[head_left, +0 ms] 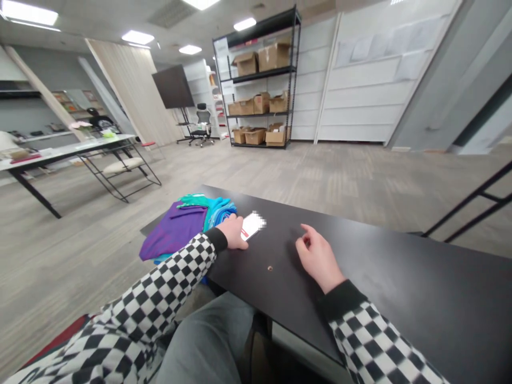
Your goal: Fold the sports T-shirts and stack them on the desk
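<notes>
My left hand is closed around the near left end of a phone with a bright white screen and a red patch. The phone lies at or just above the black table; I cannot tell which. Close by on the left is a pile of folded clothes, with a purple garment and a teal one. My right hand is over the table to the right, empty, its index finger stretched out and the others curled. A small brownish ring-like spot shows on the tabletop between the hands.
Part of the clothes pile hangs past the table's left edge. Beyond are a shelf rack with cardboard boxes, an office chair and a dark screen on a stand. At left, a person is behind a white table.
</notes>
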Motion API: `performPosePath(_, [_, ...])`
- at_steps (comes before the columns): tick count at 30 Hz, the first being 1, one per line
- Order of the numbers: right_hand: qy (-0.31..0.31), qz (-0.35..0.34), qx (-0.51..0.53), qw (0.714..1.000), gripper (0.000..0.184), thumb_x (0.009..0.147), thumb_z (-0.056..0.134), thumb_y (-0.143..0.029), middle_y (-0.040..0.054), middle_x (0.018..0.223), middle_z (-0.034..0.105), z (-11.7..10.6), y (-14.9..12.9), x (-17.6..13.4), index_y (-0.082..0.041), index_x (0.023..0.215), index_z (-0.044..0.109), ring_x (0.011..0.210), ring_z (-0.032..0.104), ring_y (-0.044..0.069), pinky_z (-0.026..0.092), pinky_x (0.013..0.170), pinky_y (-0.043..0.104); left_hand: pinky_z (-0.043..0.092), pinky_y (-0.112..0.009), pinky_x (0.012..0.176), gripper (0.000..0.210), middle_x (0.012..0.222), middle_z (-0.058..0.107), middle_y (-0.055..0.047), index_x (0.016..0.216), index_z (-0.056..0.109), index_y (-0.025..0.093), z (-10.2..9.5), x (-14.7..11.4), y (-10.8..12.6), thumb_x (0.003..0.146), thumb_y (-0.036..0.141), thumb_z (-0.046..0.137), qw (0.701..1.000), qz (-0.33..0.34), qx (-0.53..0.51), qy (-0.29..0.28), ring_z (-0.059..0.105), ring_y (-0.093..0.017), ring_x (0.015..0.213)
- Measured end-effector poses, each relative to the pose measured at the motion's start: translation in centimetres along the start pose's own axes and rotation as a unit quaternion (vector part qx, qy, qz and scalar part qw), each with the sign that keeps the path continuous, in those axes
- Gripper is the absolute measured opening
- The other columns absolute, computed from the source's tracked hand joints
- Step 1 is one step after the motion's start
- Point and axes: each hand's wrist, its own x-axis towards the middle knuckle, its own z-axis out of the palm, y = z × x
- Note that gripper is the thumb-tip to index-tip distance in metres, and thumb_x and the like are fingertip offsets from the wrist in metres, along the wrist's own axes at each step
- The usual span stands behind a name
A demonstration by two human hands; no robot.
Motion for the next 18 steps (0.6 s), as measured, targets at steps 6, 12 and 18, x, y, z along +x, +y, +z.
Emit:
performPosePath(6, [0.002,-0.02,-0.003,1.0,0.054,0.099,0.053,-0.034,0.0085,0.098,0.078,0.3,-0.2,-0.2,-0.015,0.147,0.07,0.094,0.076,0.029,0.06,0.098,0.045,0.058,-0.048,0.105,0.082,0.138,0.071,-0.028,0.13,0.075,0.013,-0.2,1.6,0.2,0.062,0.056,0.092,0.999,0.012,0.011,-0.038,0.074,-0.047,0.125])
performPosePath(12, [-0.005,-0.019,-0.015,1.0,0.054,0.098,0.054,-0.03,0.0086,0.099,0.079,0.2,-0.3,-0.1,-0.012,0.146,0.07,0.095,0.075,0.028,0.06,0.098,0.045,0.056,-0.038,0.112,0.092,0.143,0.072,-0.028,0.144,0.07,0.006,1.3,4.8,3.4,0.081,0.073,0.073,0.997,-0.019,0.052,-0.045,0.068,-0.042,0.139])
performPosePath(18, [-0.009,-0.023,-0.005,1.0,0.055,0.098,0.053,-0.028,0.009,0.099,0.078,0.2,0.1,-0.1,-0.009,0.147,0.07,0.093,0.075,0.027,0.061,0.099,0.045,0.06,-0.041,0.106,0.096,0.15,0.071,-0.031,0.15,0.07,0.007,0.1,10.2,3.0,0.084,0.077,0.068,0.995,-0.056,0.071,-0.035,0.074,-0.042,0.132])
